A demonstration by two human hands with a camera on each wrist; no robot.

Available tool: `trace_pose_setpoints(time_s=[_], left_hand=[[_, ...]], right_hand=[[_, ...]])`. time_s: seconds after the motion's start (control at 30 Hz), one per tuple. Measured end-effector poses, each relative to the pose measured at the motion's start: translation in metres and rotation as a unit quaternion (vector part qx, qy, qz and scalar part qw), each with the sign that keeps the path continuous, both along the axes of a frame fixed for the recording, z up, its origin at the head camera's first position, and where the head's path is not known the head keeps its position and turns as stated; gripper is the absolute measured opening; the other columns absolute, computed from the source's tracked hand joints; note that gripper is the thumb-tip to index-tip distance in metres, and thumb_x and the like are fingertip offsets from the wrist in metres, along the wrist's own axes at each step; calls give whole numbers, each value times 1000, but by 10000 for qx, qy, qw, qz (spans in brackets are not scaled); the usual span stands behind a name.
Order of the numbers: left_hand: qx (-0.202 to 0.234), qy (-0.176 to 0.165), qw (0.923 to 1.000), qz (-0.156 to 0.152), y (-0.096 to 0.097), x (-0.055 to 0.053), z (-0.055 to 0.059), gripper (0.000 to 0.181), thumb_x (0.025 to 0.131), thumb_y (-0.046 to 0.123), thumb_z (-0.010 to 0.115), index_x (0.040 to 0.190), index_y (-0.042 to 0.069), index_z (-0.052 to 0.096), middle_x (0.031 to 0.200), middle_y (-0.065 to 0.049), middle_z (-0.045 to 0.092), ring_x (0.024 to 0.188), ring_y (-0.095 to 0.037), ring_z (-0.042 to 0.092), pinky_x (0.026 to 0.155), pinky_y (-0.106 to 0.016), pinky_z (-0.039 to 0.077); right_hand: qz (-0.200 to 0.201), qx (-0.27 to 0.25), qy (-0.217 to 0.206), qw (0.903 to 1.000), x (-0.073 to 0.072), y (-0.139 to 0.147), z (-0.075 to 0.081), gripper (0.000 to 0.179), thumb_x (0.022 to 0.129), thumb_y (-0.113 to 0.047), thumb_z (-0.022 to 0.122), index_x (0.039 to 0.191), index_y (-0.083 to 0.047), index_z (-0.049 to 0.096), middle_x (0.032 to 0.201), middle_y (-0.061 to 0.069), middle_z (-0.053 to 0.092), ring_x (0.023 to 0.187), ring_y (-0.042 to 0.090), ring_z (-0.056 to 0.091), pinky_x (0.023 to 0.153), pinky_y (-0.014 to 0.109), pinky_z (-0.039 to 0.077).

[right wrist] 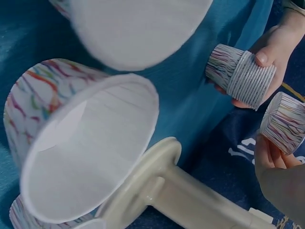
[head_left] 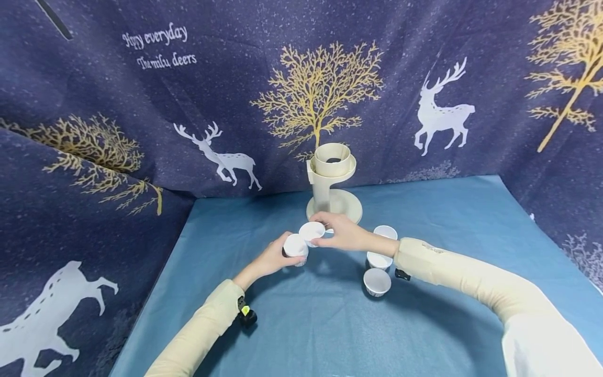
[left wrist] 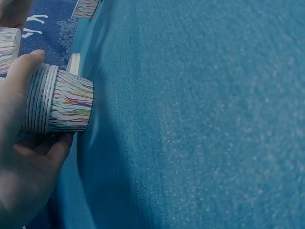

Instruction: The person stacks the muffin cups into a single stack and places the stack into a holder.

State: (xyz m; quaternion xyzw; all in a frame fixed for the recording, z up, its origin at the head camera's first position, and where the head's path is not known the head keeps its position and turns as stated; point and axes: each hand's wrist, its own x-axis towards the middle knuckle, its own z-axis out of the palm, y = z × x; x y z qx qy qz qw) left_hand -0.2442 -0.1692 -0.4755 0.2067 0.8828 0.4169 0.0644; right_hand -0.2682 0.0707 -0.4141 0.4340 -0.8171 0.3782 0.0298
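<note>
My left hand (head_left: 272,260) grips a nested stack of paper cups (left wrist: 69,102), thumb and fingers round its rims. Wavy coloured stripes run over the white outside of the stack. Close above and to the right of it, my right hand (head_left: 347,234) holds a single striped paper cup (right wrist: 285,125) between thumb and fingers. In the head view this cup's white mouth faces up and its edge overlaps the stack. Just behind the right hand rises a cream stand (head_left: 322,195) with a round base and a ring-shaped holder (head_left: 333,166) on top.
To the right, three paper cups stand in a row on the blue cloth: a near cup (head_left: 377,283), a middle cup (head_left: 379,261) and a far cup (head_left: 386,232). The right forearm passes over the row. A dark blue curtain (head_left: 226,94) with deer and trees closes off the back.
</note>
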Motion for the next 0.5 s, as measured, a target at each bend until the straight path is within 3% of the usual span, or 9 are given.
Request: trace_pose_setpoints(time_s=[0.5], left_hand=[[143, -292, 9994, -90, 0, 1, 2, 54, 78, 33, 72, 120, 15, 44, 103, -4, 60, 82, -13, 58, 68, -28, 48]], right_hand=[[425, 107, -12, 9990, 3, -14, 4, 44, 82, -29, 67, 118, -7, 54, 109, 1, 61, 97, 10, 59, 82, 26, 50]])
